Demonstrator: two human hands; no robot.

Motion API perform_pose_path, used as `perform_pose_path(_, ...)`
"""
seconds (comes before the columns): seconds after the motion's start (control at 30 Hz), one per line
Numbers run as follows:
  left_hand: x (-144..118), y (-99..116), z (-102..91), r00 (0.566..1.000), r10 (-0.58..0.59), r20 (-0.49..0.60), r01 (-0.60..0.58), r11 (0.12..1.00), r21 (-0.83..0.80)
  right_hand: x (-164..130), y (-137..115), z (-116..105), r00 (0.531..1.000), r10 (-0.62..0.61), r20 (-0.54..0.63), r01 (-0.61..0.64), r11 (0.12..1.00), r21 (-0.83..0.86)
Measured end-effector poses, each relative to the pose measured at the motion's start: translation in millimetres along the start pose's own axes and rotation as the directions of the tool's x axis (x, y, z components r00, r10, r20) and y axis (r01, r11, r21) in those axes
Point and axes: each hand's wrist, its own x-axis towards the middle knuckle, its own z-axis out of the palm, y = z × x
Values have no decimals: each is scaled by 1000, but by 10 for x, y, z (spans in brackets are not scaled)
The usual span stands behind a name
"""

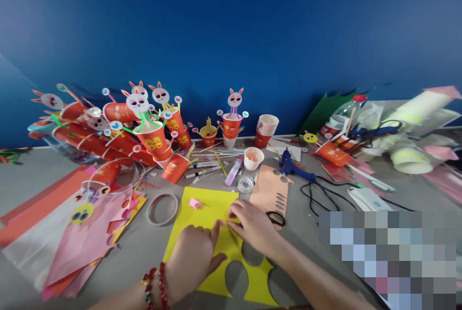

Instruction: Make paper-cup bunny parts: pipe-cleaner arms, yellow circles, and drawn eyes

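A yellow paper sheet [212, 196] with round holes cut along its lower right side lies flat before me. My left hand [193, 254], with red bead bracelets at the wrist, rests over its left part, index finger stretched and thumb apart. My right hand [249, 221] reaches in from the right, its bent fingers spread on the sheet close to my left fingertip. I cannot see anything held between them. A small pink paper piece [195, 203] lies on the sheet above my hands. Beside my right hand are black-handled scissors [276, 218] and a peach paper sheet [269, 185] with cutouts.
Left stand red paper cups with rabbit faces [151, 139], pink paper scraps [83, 247] and a tape roll [162, 209]. Behind are pens [205, 172], a glue stick [234, 172] and a white cup [253, 158]. Right lie a blue glue gun [296, 168], cables and a bottle [342, 115].
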Motion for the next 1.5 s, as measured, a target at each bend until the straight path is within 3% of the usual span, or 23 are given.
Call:
perform_pose_path(0.13, 20, -161, -106, 978, -46, -205, 19, 991, -131, 14, 17, 19, 1000, 29, 1, -29, 999, 16)
perform_pose_path(0.23, 16, -299, -178, 893, -102, -439, -17, 966, -259, 21, 21, 9, 999, 46, -10, -46, 998, 53)
perform_pose_path(0.33, -6, -417, -245, 829, -160, -535, -37, 940, -339, 16, 31, -22, 998, 28, -56, -22, 995, 101)
perform_pose_path(0.43, -33, -527, -313, 829, -204, -521, -5, 928, -372, 5, 59, -58, 986, -11, -169, 36, 989, 141)
perform_pose_path(0.6, -92, -745, -338, 870, -244, -429, 69, 921, -384, -13, 89, -121, 949, -34, -313, 112, 966, 232)
perform_pose_path(0.73, -143, -867, -242, 834, -262, -485, 75, 926, -371, -25, 69, -171, 938, -28, -345, 126, 956, 266)
perform_pose_path(0.9, -103, -895, -140, 804, -306, -510, 11, 865, -501, -15, 103, -215, 922, 1, -388, 111, 958, 266)
perform_pose_path(1.03, -20, -897, -129, 790, -328, -518, -25, 826, -563, 19, 194, -265, 956, -42, -291, 94, 981, 167)
perform_pose_path(1.17, 11, -936, -128, 804, -308, -508, -36, 828, -559, 38, 240, -309, 976, -207, -71, 207, 978, -16)
perform_pose_path(1.23, 3, -963, -108, 815, -295, -499, -26, 841, -540, 37, 239, -317, 971, -237, -16, 235, 969, -75)
perform_pose_path(1.3, -15, -978, -68, 812, -270, -517, -39, 859, -510, 32, 233, -320, 974, -223, -45, 218, 971, -103)
perform_pose_path(1.4, -50, -947, 14, 772, -222, -595, -81, 895, -439, 29, 227, -324, 971, -175, -162, 163, 983, -88)
perform_pose_path(1.5, -83, -866, 88, 764, -162, -625, -95, 930, -356, 33, 225, -317, 968, -215, -125, 208, 976, -72)
